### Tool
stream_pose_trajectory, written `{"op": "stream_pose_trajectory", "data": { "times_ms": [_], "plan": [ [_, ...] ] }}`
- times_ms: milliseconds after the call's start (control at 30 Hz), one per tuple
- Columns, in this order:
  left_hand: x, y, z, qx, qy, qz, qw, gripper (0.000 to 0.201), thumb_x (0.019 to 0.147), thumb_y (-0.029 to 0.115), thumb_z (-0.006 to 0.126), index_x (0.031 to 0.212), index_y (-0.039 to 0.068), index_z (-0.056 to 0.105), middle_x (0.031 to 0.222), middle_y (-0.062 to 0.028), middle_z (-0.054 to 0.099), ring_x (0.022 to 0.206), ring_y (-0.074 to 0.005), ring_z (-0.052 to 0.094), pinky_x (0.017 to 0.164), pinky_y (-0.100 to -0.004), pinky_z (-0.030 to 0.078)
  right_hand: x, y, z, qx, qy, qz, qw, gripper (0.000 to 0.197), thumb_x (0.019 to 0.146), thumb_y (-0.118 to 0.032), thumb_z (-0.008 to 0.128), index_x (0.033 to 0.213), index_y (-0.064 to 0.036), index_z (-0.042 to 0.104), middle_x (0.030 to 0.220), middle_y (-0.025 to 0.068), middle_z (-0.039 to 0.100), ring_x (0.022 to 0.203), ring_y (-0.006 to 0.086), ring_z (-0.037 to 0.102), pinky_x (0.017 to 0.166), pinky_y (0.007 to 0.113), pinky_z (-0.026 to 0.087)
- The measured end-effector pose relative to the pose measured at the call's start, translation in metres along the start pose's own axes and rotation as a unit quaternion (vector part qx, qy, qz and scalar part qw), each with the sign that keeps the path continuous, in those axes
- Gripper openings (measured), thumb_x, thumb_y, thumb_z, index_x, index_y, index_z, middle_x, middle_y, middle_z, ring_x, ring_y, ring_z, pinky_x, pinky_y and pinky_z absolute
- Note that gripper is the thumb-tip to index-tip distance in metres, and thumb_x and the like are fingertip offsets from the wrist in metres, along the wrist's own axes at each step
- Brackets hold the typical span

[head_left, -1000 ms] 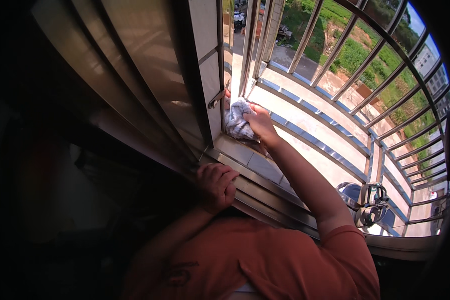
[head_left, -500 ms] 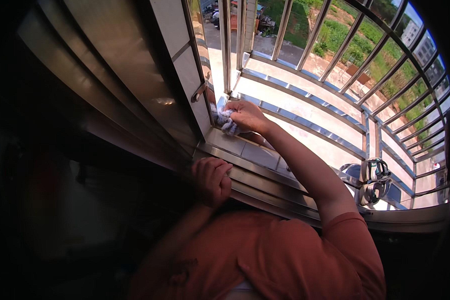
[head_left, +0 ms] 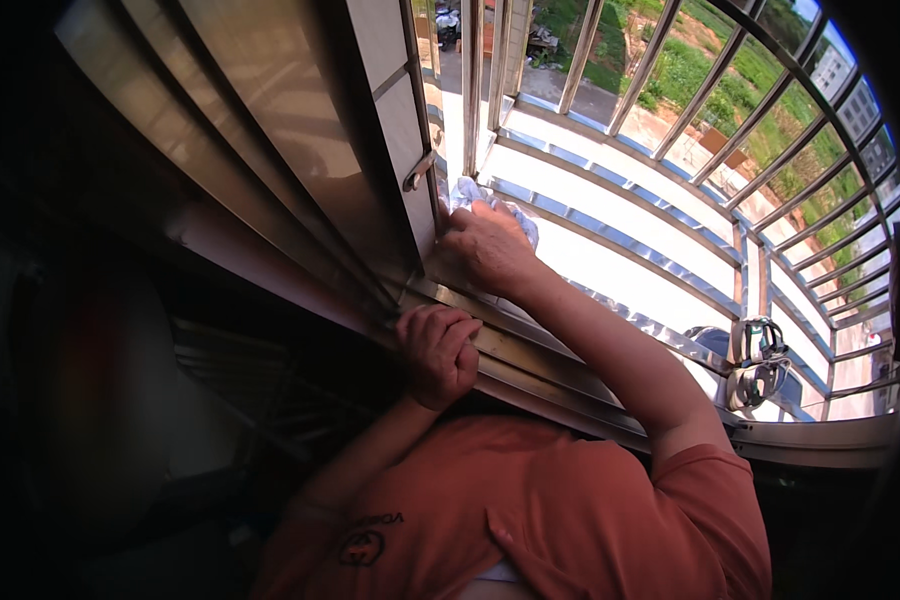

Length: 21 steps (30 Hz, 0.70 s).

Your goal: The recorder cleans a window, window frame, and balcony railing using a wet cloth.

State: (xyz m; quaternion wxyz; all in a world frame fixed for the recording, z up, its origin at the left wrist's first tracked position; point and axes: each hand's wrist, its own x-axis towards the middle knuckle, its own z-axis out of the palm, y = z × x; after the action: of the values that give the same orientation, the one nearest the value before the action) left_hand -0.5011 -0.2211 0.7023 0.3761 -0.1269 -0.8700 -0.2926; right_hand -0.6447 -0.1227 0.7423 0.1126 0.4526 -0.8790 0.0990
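Hands [head_left: 492, 248] with cloth [head_left: 465, 190], dark-lettered shirt [head_left: 595, 510]

Cloth [head_left: 526, 224] shows white, tinged pale blue. Shirt [head_left: 590, 520] rust-red; print [head_left: 361, 547] dark. Bars [head_left: 642, 68] silver-grey. Tiles [head_left: 401, 122] greyish white, dark joint. Field [head_left: 675, 75] green, patched orange-brown.

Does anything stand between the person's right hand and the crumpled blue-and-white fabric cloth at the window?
Nothing visible does: the right hand is directly on the blue-and-white fabric cloth, parts of which show past it. The left hand rests on the silver metal window track, apart from the cloth.
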Motion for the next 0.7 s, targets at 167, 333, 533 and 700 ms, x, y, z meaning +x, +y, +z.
{"op": "stream_pose_trajectory", "data": {
  "times_ms": [167, 333, 533, 700],
  "plan": [
    [-0.001, -0.006, -0.002, 0.0, 0.001, -0.001, 1.0, 0.017, 0.074, 0.009, 0.053, 0.088, 0.011, 0.063, 0.088, -0.0053, 0.058, 0.088, -0.0261, 0.056, 0.088, -0.0432, 0.038, 0.006, 0.002, -0.02, -0.027, -0.145, 0.045, 0.988, 0.016, 0.072, -0.014, 0.064, 0.086, -0.0181, 0.071, 0.092, 0.0039, 0.061, 0.089, 0.0249, 0.059, 0.072, 0.035, 0.048],
    [-0.005, -0.005, -0.003, -0.014, 0.014, -0.015, 1.0, 0.017, 0.073, 0.009, 0.054, 0.087, 0.011, 0.063, 0.09, -0.0046, 0.058, 0.089, -0.0251, 0.057, 0.089, -0.0431, 0.038, -0.008, 0.018, -0.024, 0.05, -0.132, 0.078, 0.987, 0.011, 0.076, -0.014, 0.061, 0.081, -0.0129, 0.07, 0.085, 0.0067, 0.062, 0.084, 0.027, 0.061, 0.077, 0.039, 0.05],
    [-0.008, -0.003, 0.003, -0.027, -0.003, -0.006, 1.0, 0.022, 0.071, 0.012, 0.055, 0.092, 0.012, 0.063, 0.095, -0.0032, 0.057, 0.095, -0.0235, 0.055, 0.093, -0.045, 0.036, 0.001, -0.004, 0.01, -0.034, -0.013, 0.097, 0.995, 0.021, 0.074, -0.016, 0.064, 0.094, -0.0156, 0.067, 0.099, 0.0056, 0.056, 0.096, 0.0278, 0.055, 0.081, 0.039, 0.046],
    [-0.009, -0.011, 0.004, -0.009, 0.005, 0.008, 1.0, 0.021, 0.072, 0.011, 0.054, 0.091, 0.013, 0.064, 0.095, -0.0032, 0.058, 0.095, -0.0249, 0.056, 0.094, -0.0469, 0.036, -0.035, -0.015, -0.003, -0.01, -0.001, 0.093, 0.996, 0.017, 0.077, -0.012, 0.06, 0.093, -0.012, 0.067, 0.104, 0.0065, 0.056, 0.098, 0.0291, 0.053, 0.084, 0.043, 0.042]
  ]
}}
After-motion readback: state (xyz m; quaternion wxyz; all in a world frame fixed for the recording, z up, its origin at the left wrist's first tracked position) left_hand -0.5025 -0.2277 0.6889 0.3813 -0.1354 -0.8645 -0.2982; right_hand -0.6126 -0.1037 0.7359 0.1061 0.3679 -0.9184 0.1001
